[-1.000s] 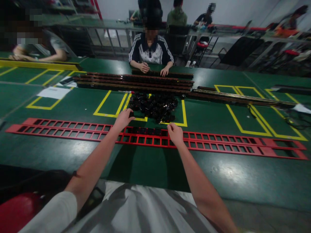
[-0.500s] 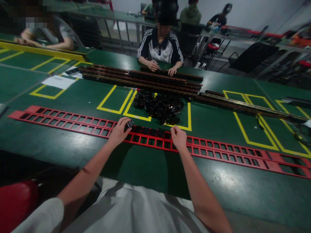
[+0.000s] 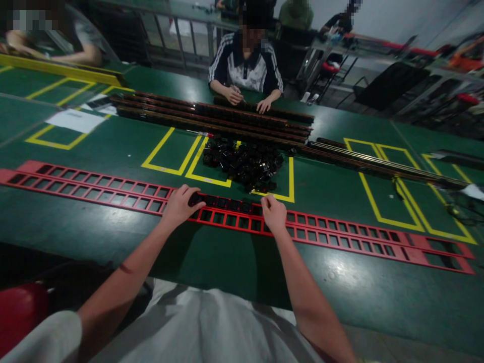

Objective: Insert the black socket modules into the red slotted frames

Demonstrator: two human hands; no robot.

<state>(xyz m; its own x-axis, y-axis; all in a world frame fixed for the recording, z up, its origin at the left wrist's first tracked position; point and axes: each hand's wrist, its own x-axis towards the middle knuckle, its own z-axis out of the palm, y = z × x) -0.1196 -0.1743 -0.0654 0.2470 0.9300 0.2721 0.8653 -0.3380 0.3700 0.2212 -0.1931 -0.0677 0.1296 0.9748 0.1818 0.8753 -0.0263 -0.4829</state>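
Note:
A long red frame with two rows of square openings lies across the green table. Several black square pieces sit side by side in its far row, near the middle. My left hand is at the left end of these pieces, its fingers closed on a black piece at the far row. Over the frame, right of the seated pieces, is my right hand, thumb and fingertips pinched together; whatever they may hold is too small to make out. Just beyond the frame lies a pile of black pieces.
Dark long rails lie behind the pile, with more rails to the right. Across the table sits a person, hands by the rails. Another person is at far left. White paper lies at left.
My left hand has lowered the black piece from above the frame to the far row, beside the other pieces. My right hand stays pinched over the frame. The whole view has shifted slightly.

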